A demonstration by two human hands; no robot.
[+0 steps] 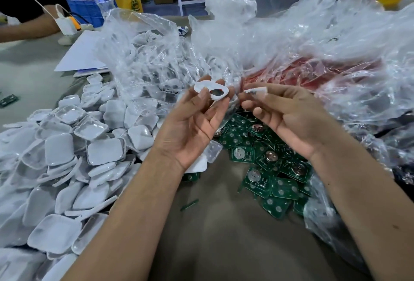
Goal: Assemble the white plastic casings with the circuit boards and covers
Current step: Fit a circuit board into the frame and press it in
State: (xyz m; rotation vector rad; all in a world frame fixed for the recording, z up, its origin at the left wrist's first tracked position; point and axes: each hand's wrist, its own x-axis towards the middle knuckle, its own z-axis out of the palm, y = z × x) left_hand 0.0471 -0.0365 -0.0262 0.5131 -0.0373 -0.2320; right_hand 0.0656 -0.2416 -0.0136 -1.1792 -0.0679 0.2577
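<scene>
A white casing (211,91) with a dark part showing inside is pinched by the left hand (192,124) between thumb and fingertips. A thin white cover (257,90) is pinched edge-on by the right hand (289,117), just right of it. Loose casings (67,146) are heaped left; green circuit boards (264,164) lie beneath the hands; clear plastic bags (302,41) are bunched far right.

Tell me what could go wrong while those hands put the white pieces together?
The left hand pinches the white casing only at its rim, so it might slip and vanish among the loose circuit boards below. The right hand holds the thin white cover edge-on; pressed on crooked, it may not seat properly. The plastic bags crowd close and could catch the fingers.
</scene>
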